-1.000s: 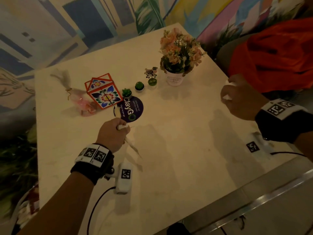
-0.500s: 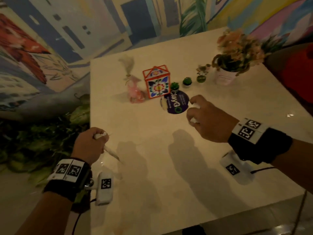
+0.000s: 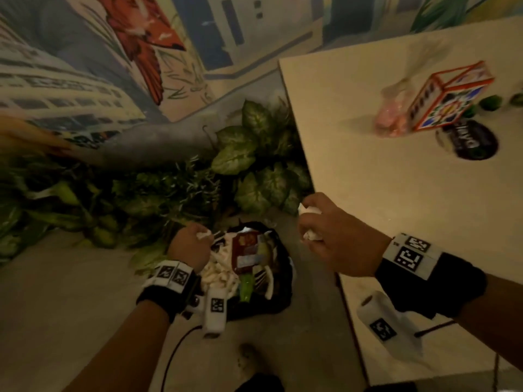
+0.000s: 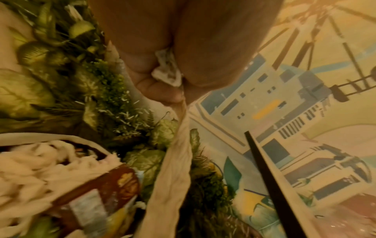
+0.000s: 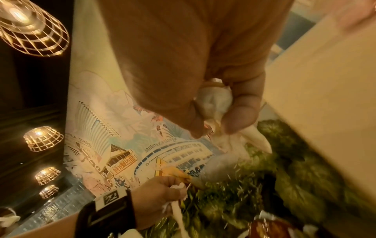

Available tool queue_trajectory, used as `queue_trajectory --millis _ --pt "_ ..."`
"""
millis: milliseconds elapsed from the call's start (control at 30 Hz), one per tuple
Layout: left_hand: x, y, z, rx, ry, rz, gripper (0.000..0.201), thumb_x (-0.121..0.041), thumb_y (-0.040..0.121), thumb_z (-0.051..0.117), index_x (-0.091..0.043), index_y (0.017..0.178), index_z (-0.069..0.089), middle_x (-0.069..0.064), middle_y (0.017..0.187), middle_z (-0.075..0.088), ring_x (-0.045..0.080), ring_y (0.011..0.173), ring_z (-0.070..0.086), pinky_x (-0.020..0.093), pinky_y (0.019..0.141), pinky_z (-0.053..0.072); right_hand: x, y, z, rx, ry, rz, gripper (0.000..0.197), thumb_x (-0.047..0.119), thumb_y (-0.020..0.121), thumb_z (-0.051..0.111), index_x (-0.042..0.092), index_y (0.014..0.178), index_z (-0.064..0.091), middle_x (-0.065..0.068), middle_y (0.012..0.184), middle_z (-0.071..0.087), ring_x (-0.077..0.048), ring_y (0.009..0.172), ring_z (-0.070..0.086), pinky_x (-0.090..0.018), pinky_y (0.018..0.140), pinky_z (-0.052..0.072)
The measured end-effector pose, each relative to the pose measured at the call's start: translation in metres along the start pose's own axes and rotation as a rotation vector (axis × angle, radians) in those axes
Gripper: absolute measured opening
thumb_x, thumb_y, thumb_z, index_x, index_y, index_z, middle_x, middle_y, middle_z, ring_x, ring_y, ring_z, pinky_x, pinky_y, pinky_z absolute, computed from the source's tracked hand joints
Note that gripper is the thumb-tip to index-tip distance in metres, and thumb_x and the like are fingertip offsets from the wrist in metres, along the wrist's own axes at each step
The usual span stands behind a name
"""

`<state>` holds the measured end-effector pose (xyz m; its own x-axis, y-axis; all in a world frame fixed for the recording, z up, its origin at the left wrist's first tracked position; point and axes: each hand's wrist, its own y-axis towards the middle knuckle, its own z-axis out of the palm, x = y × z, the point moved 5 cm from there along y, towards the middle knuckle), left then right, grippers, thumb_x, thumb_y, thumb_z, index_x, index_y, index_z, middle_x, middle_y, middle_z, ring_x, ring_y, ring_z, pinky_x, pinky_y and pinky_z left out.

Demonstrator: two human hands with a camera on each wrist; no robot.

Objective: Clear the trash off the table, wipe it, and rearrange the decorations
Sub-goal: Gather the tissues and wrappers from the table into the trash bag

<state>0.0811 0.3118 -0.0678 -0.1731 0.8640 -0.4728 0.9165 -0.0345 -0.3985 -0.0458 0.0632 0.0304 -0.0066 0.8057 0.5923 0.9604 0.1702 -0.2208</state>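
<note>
On the floor left of the table (image 3: 396, 193) sits a black trash bin (image 3: 271, 301), full of white tissue and a red-brown wrapper (image 3: 244, 251). My left hand (image 3: 188, 246) hangs over the bin's left rim and grips a crumpled tissue (image 4: 167, 70) with a twisted paper strip (image 4: 175, 169) trailing from it. My right hand (image 3: 328, 230) hovers at the table's left edge, just right of the bin, and holds a wad of white tissue (image 5: 215, 99). On the table stand a patterned box (image 3: 444, 100), a pink pouch (image 3: 393, 117) and a dark round coaster (image 3: 469, 142).
Leafy green plants (image 3: 249, 154) crowd the floor behind the bin, against a painted mural wall (image 3: 141, 52). Small green cactus ornaments (image 3: 491, 103) sit at the far right of the table. Caged lamps (image 5: 30, 27) hang overhead in the right wrist view.
Both hands have swung left off the table, carrying their tissue. The left hand has gone down to the bin and the right hand has reached the table's left edge.
</note>
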Motion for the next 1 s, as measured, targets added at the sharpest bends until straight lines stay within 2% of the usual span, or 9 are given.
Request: queue_trajectory --millis 100,233,367,467,633,767,833,900,1000 --pt "0.039 0.014 0.009 0.024 -0.024 -0.08 0.016 -0.018 0.092 0.058 -0.01 0.105 0.062 0.014 0.11 0.062 0.034 0.099 0.059 0.036 0.072 0.048 0.017 0.025 0.054 0.072 0.04 0.117 0.01 0.023 0.093 0.052 0.018 0.1 0.056 -0.005 0.137 0.028 -0.034 0.106 0.051 -0.042 0.092 0.045" --pt "0.071 0.03 0.033 0.064 -0.075 -0.169 0.021 -0.014 0.092 0.056 -0.008 0.112 0.061 0.018 0.117 0.06 0.035 0.103 0.058 0.033 0.073 0.046 0.007 0.055 0.115 0.116 0.11 0.292 0.013 0.024 0.092 0.055 0.017 0.1 0.061 -0.007 0.13 0.037 -0.029 0.108 0.051 -0.035 0.096 0.044" --pt "0.092 0.047 0.064 0.094 -0.028 -0.205 0.023 -0.013 0.094 0.05 -0.006 0.115 0.058 0.019 0.122 0.056 0.036 0.108 0.056 0.033 0.077 0.045 -0.025 0.075 0.177 0.154 0.159 0.491 0.023 0.02 0.094 0.051 0.01 0.113 0.059 -0.012 0.123 0.039 -0.033 0.114 0.049 -0.033 0.099 0.043" --pt "0.108 0.064 0.085 0.102 0.012 -0.195 0.023 -0.011 0.093 0.049 -0.003 0.113 0.057 0.021 0.122 0.055 0.037 0.108 0.056 0.035 0.08 0.046 -0.045 0.084 0.225 0.158 0.228 0.628 0.031 0.02 0.095 0.05 0.01 0.123 0.056 -0.018 0.138 0.036 -0.034 0.119 0.049 -0.031 0.102 0.042" --pt "0.132 0.098 0.12 0.122 0.096 -0.172 0.023 -0.008 0.09 0.053 0.001 0.111 0.056 0.022 0.125 0.052 0.037 0.113 0.052 0.04 0.094 0.044 -0.07 0.101 0.293 0.183 0.331 0.728 0.04 0.016 0.085 0.06 0.015 0.125 0.054 -0.011 0.143 0.025 -0.033 0.121 0.046 -0.032 0.106 0.04" --pt "0.15 0.115 0.152 0.173 0.055 -0.226 0.043 -0.018 0.089 0.054 -0.001 0.127 0.046 0.019 0.14 0.034 0.038 0.122 0.044 0.042 0.104 0.039 -0.088 0.119 0.335 0.266 0.343 0.741 0.054 0.008 0.088 0.054 0.017 0.139 0.042 -0.012 0.15 0.013 -0.035 0.131 0.037 -0.035 0.113 0.032" --pt "0.16 0.123 0.171 0.237 0.034 -0.262 0.056 -0.026 0.086 0.054 -0.002 0.136 0.042 0.019 0.144 0.033 0.039 0.126 0.042 0.042 0.106 0.038 -0.097 0.125 0.347 0.25 0.263 0.716 0.054 0.01 0.088 0.054 0.014 0.141 0.04 -0.017 0.149 0.02 -0.036 0.132 0.034 -0.037 0.113 0.031" --pt "0.169 0.131 0.189 0.277 0.046 -0.23 0.052 -0.027 0.086 0.052 -0.002 0.132 0.048 0.02 0.141 0.042 0.038 0.125 0.045 0.041 0.106 0.04 -0.105 0.13 0.357 0.236 0.213 0.725 0.051 0.013 0.089 0.053 0.012 0.138 0.041 -0.017 0.144 0.03 -0.034 0.13 0.036 -0.038 0.112 0.031" --pt "0.188 0.146 0.224 0.346 0.06 -0.131 0.057 -0.045 0.08 0.048 -0.01 0.124 0.056 0.015 0.132 0.055 0.033 0.12 0.052 0.043 0.103 0.043 -0.114 0.133 0.362 0.128 0.29 0.747 0.027 0.016 0.092 0.053 0.012 0.119 0.053 -0.012 0.123 0.048 -0.026 0.111 0.052 -0.032 0.095 0.044"
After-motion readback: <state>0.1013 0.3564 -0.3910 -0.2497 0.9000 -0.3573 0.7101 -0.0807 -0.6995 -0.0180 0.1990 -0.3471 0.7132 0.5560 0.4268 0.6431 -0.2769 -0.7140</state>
